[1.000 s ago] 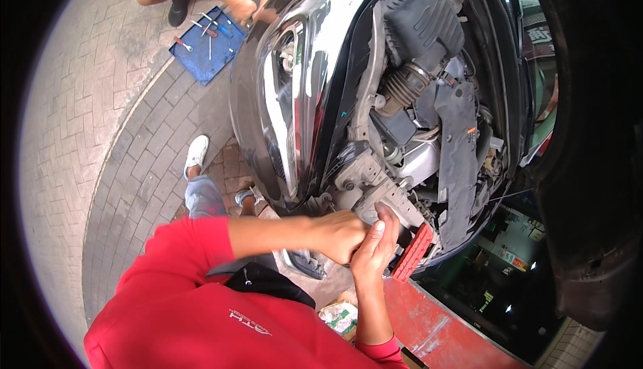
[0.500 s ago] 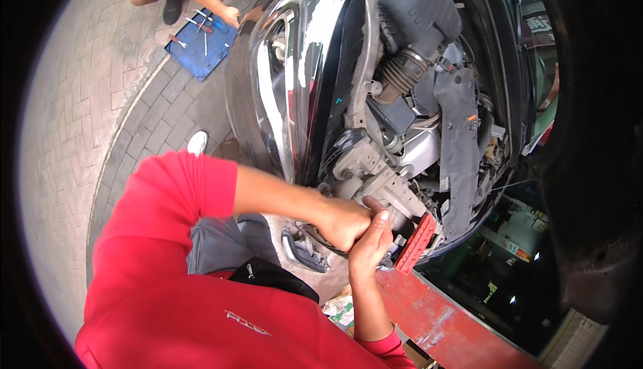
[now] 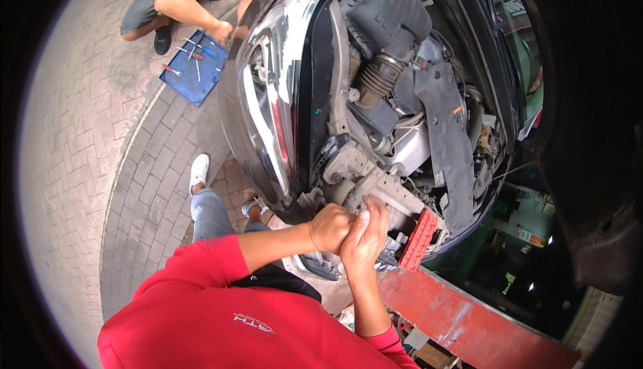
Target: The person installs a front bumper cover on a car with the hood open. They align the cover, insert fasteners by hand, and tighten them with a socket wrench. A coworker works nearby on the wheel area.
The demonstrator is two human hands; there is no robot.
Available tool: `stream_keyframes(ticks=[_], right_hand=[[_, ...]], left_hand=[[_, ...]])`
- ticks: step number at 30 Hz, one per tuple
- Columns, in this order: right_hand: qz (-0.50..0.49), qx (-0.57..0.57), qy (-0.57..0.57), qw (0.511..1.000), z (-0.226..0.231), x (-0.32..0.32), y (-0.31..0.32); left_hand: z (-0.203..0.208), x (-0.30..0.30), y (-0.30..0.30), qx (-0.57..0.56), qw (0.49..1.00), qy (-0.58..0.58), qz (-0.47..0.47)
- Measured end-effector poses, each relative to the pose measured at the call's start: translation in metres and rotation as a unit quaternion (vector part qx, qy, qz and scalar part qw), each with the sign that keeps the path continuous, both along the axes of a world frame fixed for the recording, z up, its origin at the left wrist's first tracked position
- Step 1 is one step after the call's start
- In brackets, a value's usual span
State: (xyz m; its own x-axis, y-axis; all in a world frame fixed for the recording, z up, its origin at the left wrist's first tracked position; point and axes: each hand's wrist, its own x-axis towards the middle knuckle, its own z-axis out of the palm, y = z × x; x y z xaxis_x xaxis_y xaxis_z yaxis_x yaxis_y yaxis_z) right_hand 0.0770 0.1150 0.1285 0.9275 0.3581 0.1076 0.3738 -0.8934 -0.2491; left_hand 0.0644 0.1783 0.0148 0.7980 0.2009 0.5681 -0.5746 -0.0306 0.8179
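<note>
My left hand (image 3: 331, 227) is closed in a fist above the front corner of a car's engine bay. Whatever it may hold is hidden. Against that fist rests my right hand (image 3: 365, 240), its fingers stretched out and pointing away from me. Just beyond both hands are the grey metal bracket (image 3: 385, 191) of the car's front frame and the parts around it. A red ridged piece (image 3: 418, 240) stands at the bay's edge, right of my right hand. Below my hands lies a loose lamp-like part (image 3: 316, 266), partly covered by my arm.
The dark car's headlight (image 3: 268, 94) and bumper curve away on the left. A co-worker (image 3: 177, 0) crouches by the car's far corner, near a blue tray (image 3: 194, 77) with several hand tools. On the right is a raised dark hood (image 3: 576, 101). A red panel (image 3: 462, 322) spans the lower right.
My hands have drawn slightly back toward me, still together, and my left forearm has lowered. The view has shifted, showing more of the co-worker and my feet.
</note>
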Motion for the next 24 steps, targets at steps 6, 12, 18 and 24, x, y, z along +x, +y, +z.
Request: stream_keyframes(ticks=[6, 12, 18, 24], right_hand=[[-0.037, 0.073, 0.045, 0.996, -0.001, 0.008, 0.008], [-0.149, 0.183, 0.049, 0.970, 0.014, -0.018, -0.025], [-0.335, 0.160, 0.043, 0.927, 0.012, -0.105, -0.096], [-0.401, 0.214, 0.109, 0.884, -0.028, -0.171, -0.126]], left_hand=[[0.002, 0.025, 0.030, 0.059, 0.969, 0.048, -0.237], [0.010, 0.064, 0.060, 0.051, 0.845, 0.072, -0.527], [0.019, 0.054, 0.069, 0.033, 0.896, 0.162, -0.412], [0.020, 0.027, 0.063, -0.020, 0.943, 0.208, -0.261]])
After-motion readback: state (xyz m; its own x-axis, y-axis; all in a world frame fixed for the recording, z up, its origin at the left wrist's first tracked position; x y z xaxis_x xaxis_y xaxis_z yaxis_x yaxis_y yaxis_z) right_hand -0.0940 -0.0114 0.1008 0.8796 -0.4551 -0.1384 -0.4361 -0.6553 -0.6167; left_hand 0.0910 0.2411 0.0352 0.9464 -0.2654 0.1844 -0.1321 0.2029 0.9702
